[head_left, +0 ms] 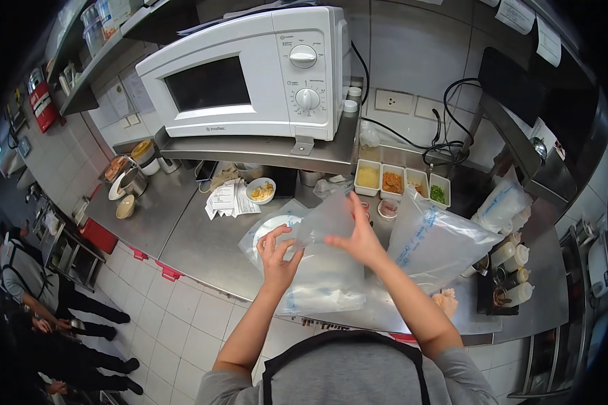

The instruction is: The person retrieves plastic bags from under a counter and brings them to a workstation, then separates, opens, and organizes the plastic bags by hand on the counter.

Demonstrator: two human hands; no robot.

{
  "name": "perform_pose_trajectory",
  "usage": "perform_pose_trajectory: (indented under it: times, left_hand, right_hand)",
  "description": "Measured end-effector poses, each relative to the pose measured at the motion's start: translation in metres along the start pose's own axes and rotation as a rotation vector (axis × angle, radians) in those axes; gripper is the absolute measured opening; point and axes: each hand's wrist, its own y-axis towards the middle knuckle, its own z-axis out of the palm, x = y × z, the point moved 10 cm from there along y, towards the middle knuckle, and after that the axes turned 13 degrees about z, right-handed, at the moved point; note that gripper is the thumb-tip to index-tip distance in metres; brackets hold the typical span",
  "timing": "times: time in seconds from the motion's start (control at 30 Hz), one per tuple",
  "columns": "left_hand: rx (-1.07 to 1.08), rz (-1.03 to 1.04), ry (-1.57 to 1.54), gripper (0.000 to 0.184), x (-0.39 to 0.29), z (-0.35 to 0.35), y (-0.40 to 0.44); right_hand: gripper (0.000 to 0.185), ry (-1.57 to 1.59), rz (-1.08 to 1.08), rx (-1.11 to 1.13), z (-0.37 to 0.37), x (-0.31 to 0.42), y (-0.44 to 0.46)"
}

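Between my hands, above the steel worktop, stands a small clear plastic bag (325, 219). My right hand (362, 237) holds the bag from its right side, with the thumb across the front and the fingers at the far edge. At the bag's lower left is my left hand (278, 260), its fingers curved and apart; any light contact with the plastic is hard to make out. Beneath both hands lie larger clear plastic bags with blue print (324, 287). Part of a round white plate (267, 233) shows through plastic on the left.
A white microwave (250, 74) sits on a raised shelf. Behind the bags are a bowl of food (261, 191), papers (231, 200) and containers of chopped ingredients (393, 181). To the right stand a large plastic bag (432, 246) and squeeze bottles (519, 260). Other people (40, 290) are at far left.
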Motion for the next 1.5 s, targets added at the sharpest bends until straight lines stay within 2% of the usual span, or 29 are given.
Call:
perform_pose_trajectory:
  times: [0.03,0.1,0.13,0.2,0.27,0.3,0.4,0.43,0.53,0.57,0.67,0.7,0.8,0.83,0.93,1.07,1.1,1.13,1.2,1.23,1.33,1.37,1.43,1.47,1.5]
  left_hand:
    - [-0.005,-0.004,-0.009,0.033,-0.006,-0.007,0.006]
    - [-0.019,-0.016,-0.024,0.041,-0.012,-0.019,0.016]
    - [-0.091,-0.076,-0.129,0.046,-0.004,-0.023,0.019]
    - [-0.234,-0.198,-0.343,0.055,0.013,-0.028,0.021]
    - [-0.143,-0.616,-1.041,0.061,0.076,0.041,-0.026]
    - [-0.080,-0.824,-1.390,0.064,0.085,0.073,-0.046]
    - [0.201,-0.822,-1.551,0.057,0.053,0.098,-0.035]
    - [0.097,-0.838,-1.460,0.041,0.054,0.098,-0.032]
    - [0.189,-0.699,-1.541,0.029,0.042,0.112,-0.016]
    - [0.172,-0.684,-1.450,0.026,0.036,0.112,-0.009]
    - [0.268,-0.547,-1.380,0.035,-0.007,0.110,0.020]
    - [0.284,-0.439,-1.352,0.046,-0.032,0.105,0.036]
    - [0.333,-0.310,-1.620,0.053,-0.088,0.106,0.045]
    - [0.336,-0.363,-1.651,0.059,-0.103,0.112,0.039]
    - [0.627,-0.297,-1.829,0.053,-0.157,0.127,0.022]
    - [0.735,-0.518,-1.479,0.050,-0.159,0.167,-0.026]
    - [0.782,-0.628,-1.488,0.047,-0.173,0.167,-0.036]
    - [0.770,-0.429,-1.458,0.048,-0.192,0.157,-0.022]
    - [0.734,-0.045,-1.377,0.051,-0.227,0.136,0.005]
    - [0.749,0.080,-1.390,0.051,-0.229,0.139,0.013]
    - [0.377,-0.202,-1.631,0.046,-0.203,0.134,0.044]
    - [0.450,-0.187,-1.566,0.047,-0.206,0.127,0.052]
    - [0.653,-0.245,-1.828,0.048,-0.223,0.136,0.029]
    - [0.757,-0.277,-1.957,0.049,-0.232,0.137,0.017]
    - [0.953,-0.406,-1.901,0.048,-0.237,0.144,0.000]
  right_hand:
    - [0.074,0.173,0.080,0.081,0.007,-0.008,0.015]
    - [0.052,0.351,0.279,0.343,0.022,-0.006,0.024]
    - [0.042,0.439,0.380,0.476,0.030,-0.006,0.020]
    - [0.026,0.470,0.281,0.421,0.016,0.001,0.018]
    - [0.015,0.499,0.241,0.359,0.005,0.010,0.009]
    - [0.013,0.513,0.248,0.324,-0.003,0.019,0.002]
    - [0.007,0.468,0.251,0.208,-0.033,0.028,-0.015]
    - [0.006,0.437,0.252,0.164,-0.046,0.026,-0.020]
    - [0.014,0.416,0.186,0.042,-0.083,0.017,-0.038]
    - [0.017,0.355,0.173,0.015,-0.093,0.016,-0.044]
    - [0.027,0.208,0.122,-0.080,-0.120,0.014,-0.065]
    - [0.032,0.185,0.100,-0.121,-0.126,0.014,-0.072]
    - [0.043,0.169,0.087,-0.218,-0.141,0.013,-0.092]
    - [0.046,0.174,0.093,-0.241,-0.146,0.012,-0.099]
    - [0.047,0.125,0.070,-0.337,-0.160,0.002,-0.117]
    - [0.044,0.265,0.246,-0.513,-0.191,-0.021,-0.143]
    - [0.043,0.280,0.263,-0.525,-0.199,-0.021,-0.145]
    - [0.042,0.295,0.282,-0.537,-0.206,-0.022,-0.147]
    - [0.039,0.579,0.223,-0.459,-0.206,-0.022,-0.141]
    - [0.038,0.720,0.193,-0.417,-0.204,-0.023,-0.140]
    - [0.033,0.814,0.250,-0.247,-0.214,-0.057,-0.146]
    - [0.032,0.809,0.381,-0.269,-0.210,-0.069,-0.151]
    - [0.031,0.789,0.649,-0.310,-0.199,-0.091,-0.169]
    - [0.032,0.817,0.640,-0.317,-0.201,-0.099,-0.170]
    - [0.033,0.846,0.632,-0.324,-0.203,-0.113,-0.170]
